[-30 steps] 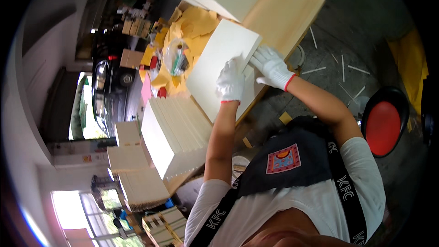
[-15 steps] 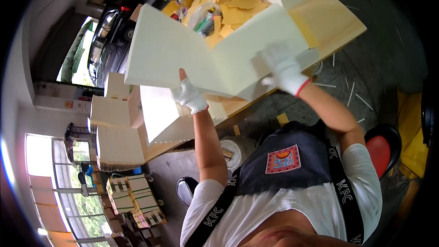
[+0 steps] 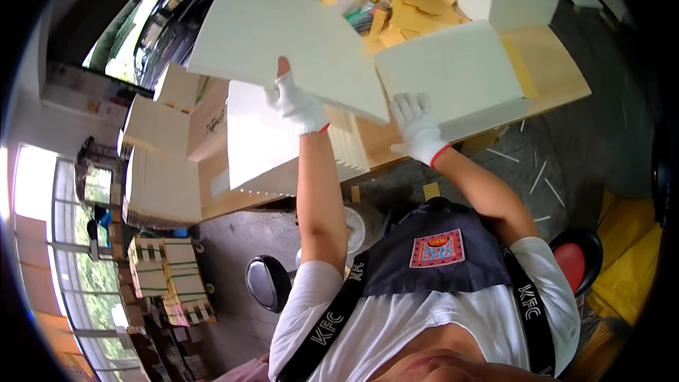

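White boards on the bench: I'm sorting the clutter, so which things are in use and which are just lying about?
In use:
left hand lifting the large white board
right hand on the smaller white board
stack of white boards beneath

Lying about:
yellow paper scraps
black stool
red stool
bundled stacks on the floor

A single view: a wide fisheye camera worn on the person's head, looking steeply down along the chest and forearms. It sits close to the body, so the white shirt and dark apron fill the lower edge, and both gloved hands are near the middle. It faces the pale wooden tabletop, which crosses the upper part, with grey floor below it. Straight edges bow toward the dark round rim. No second view shares the scene.
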{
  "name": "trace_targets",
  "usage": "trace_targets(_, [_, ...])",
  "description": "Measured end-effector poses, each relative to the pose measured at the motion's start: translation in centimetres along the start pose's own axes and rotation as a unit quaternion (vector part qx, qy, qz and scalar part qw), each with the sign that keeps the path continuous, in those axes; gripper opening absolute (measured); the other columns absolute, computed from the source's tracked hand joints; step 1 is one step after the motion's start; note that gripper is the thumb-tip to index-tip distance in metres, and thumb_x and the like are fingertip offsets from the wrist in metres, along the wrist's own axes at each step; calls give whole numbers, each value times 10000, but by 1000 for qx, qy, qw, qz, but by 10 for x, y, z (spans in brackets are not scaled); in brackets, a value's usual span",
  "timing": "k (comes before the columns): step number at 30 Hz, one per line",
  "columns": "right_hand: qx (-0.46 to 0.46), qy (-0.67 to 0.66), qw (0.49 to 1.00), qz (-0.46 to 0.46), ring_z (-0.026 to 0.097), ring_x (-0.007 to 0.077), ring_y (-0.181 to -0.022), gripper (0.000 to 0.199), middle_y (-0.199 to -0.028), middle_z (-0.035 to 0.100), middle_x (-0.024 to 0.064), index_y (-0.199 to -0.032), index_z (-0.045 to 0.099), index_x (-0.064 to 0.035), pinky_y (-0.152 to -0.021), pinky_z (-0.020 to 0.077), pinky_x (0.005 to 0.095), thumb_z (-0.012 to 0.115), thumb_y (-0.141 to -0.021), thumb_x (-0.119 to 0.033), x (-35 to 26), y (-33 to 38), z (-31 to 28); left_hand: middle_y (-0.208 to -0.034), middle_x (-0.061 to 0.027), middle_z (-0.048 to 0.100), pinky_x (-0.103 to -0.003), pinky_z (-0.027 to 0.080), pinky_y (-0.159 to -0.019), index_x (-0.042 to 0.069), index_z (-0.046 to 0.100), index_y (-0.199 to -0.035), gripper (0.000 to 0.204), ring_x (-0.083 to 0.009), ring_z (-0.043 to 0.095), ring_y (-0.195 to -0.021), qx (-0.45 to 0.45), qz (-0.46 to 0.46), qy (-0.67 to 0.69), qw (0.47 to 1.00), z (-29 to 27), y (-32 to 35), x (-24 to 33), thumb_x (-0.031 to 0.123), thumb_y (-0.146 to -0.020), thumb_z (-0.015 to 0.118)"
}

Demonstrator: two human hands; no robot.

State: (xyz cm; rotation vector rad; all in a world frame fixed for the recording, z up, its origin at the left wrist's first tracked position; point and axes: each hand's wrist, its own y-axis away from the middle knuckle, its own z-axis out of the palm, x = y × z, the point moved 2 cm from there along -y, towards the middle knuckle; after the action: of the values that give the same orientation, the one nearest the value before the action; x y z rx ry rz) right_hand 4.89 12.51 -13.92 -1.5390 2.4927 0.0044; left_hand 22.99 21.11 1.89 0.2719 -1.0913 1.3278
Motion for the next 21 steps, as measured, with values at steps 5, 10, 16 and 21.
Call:
trace_targets(5, [325, -275, 904, -44, 314, 441, -1481, 930, -1590, 366, 227, -1565, 370, -83, -1198, 282, 532, 799, -809, -414, -3, 10, -92, -1170, -80, 656, -369, 571, -822, 62, 594, -1271, 338, -220, 655, -991, 40, 19, 103, 994, 39, 17, 15, 226, -991, 688])
trace_targets(10, [433, -85, 892, -102, 546, 462, -1263, 679, -1457, 524, 240, -1441, 562, -205, -995, 508, 467, 718, -797, -57, -16, -9, -142, -1173, -73, 641, -374, 530, -907, 34, 577, -1285, 402, -209, 626, -1069, 39, -9, 161, 986, 76, 54, 27, 217, -963, 731])
trace_targets(16, [462, -424, 774, -91, 662, 242, -1172, 416, -1348, 644, 145, -1370, 578, -6, -931, 529, 311, 601, -955, 3, -29, -4, -193, -1463, -154, 558, -363, 519, -1026, 22, 420, -1531, 890, -280, 584, -1298, -265, 233, -57, 934, 71, 56, 95, 183, -791, 887])
trace_targets(21, [270, -707, 652, -45, 630, 153, -1145, 420, -1270, 672, 99, -1372, 566, 24, -988, 488, 280, 654, -985, -114, -54, -24, -219, -1458, -162, 555, -364, 476, -1085, 45, 418, -1529, 816, -260, 581, -1290, -146, 288, -429, 844, -59, -13, 159, 38, -817, 818])
